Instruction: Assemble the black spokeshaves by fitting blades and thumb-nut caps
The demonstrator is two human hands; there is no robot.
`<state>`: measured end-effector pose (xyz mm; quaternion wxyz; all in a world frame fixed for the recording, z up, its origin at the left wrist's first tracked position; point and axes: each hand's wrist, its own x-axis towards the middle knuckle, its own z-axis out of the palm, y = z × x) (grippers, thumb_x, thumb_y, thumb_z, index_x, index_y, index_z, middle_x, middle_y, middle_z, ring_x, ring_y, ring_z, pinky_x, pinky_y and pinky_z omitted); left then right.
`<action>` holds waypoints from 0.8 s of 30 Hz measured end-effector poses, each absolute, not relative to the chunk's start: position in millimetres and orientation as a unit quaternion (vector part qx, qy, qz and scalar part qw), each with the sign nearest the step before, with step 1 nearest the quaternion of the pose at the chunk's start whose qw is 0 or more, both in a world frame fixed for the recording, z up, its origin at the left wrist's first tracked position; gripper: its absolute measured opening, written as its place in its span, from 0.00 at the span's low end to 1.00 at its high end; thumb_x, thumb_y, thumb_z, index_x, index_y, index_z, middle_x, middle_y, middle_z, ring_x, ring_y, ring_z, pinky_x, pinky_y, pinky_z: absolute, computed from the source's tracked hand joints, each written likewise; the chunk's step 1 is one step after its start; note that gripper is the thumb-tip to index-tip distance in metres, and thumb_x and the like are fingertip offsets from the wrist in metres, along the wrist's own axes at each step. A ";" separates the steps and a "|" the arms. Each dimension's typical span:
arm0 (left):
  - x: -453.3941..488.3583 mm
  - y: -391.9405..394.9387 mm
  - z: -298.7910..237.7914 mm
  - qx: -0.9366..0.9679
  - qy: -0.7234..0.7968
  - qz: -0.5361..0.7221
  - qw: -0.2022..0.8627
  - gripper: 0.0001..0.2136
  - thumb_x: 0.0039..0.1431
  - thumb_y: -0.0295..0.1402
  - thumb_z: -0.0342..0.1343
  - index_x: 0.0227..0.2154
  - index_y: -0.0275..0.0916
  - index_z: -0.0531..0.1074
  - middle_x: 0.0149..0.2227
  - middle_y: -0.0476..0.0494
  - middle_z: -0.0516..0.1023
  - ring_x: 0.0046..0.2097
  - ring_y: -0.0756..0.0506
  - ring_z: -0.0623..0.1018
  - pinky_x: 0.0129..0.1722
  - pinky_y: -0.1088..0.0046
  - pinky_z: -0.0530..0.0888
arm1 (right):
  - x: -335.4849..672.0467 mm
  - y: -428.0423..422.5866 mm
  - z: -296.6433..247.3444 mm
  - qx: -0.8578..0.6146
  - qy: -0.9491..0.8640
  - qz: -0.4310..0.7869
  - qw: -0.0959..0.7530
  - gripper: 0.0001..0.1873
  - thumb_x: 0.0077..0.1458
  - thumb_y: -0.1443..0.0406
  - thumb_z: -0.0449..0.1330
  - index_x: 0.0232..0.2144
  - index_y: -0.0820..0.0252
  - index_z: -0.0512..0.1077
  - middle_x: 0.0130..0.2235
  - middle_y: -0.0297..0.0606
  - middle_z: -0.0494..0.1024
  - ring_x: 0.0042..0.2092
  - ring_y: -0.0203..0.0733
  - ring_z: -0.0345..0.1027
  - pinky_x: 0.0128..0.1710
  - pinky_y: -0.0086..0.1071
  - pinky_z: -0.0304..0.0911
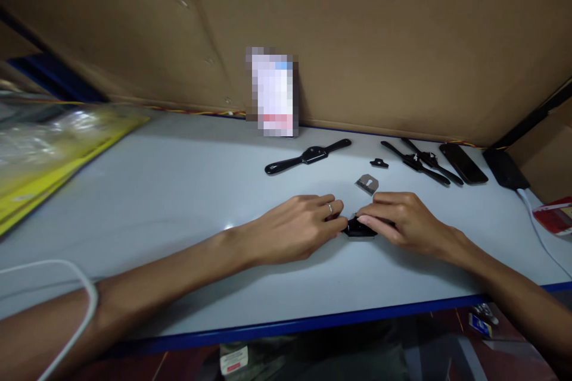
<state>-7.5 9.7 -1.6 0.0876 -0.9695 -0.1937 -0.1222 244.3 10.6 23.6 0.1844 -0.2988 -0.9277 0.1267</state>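
Observation:
A black spokeshave (360, 228) lies low over the table between my two hands, its middle showing and its handles covered. My left hand (308, 223), with a ring on one finger, is closed around its left handle. The thumb and fingers of my right hand (395, 220) are pressed together at the top of its body; the small part under the fingertips is hidden. Just beyond my right hand lies a loose metal blade (367, 183) with a slot. A small black cap piece (379, 163) rests behind the blade. Another spokeshave body (314, 155), without a blade, lies farther back.
Two more spokeshaves (422, 161) lie side by side at the back right, near a dark phone (463, 163) and a black device (506, 169) with a white cable. A blurred card (273, 95) leans on the cardboard wall. Plastic-wrapped yellow packaging (75, 152) covers the left side.

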 end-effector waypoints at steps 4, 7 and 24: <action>-8.1 9.1 -2.0 -0.970 -0.197 -0.114 0.090 0.09 0.65 0.21 0.46 0.34 0.37 0.69 0.33 0.45 0.71 0.33 0.46 0.69 0.30 0.69 0.67 | 244.9 13.9 21.0 -0.339 -0.914 0.098 0.198 0.23 0.69 0.61 0.53 0.22 0.62 0.74 0.24 0.32 0.65 0.26 0.33 0.54 0.28 0.31 0.50; -8.3 9.1 -2.0 -0.970 -0.196 -0.115 0.088 0.09 0.66 0.21 0.46 0.34 0.37 0.69 0.33 0.45 0.71 0.33 0.46 0.69 0.30 0.69 0.67 | 243.7 13.3 24.9 -0.321 -0.911 0.152 0.211 0.25 0.69 0.60 0.54 0.19 0.62 0.71 0.23 0.30 0.63 0.25 0.31 0.53 0.28 0.30 0.51; -8.4 9.7 -2.1 -0.970 -0.198 -0.114 0.086 0.09 0.66 0.21 0.46 0.35 0.37 0.69 0.33 0.46 0.72 0.34 0.47 0.70 0.30 0.69 0.67 | 243.5 11.9 25.0 -0.308 -0.919 0.153 0.192 0.23 0.70 0.59 0.52 0.25 0.60 0.75 0.23 0.31 0.69 0.25 0.32 0.57 0.30 0.30 0.53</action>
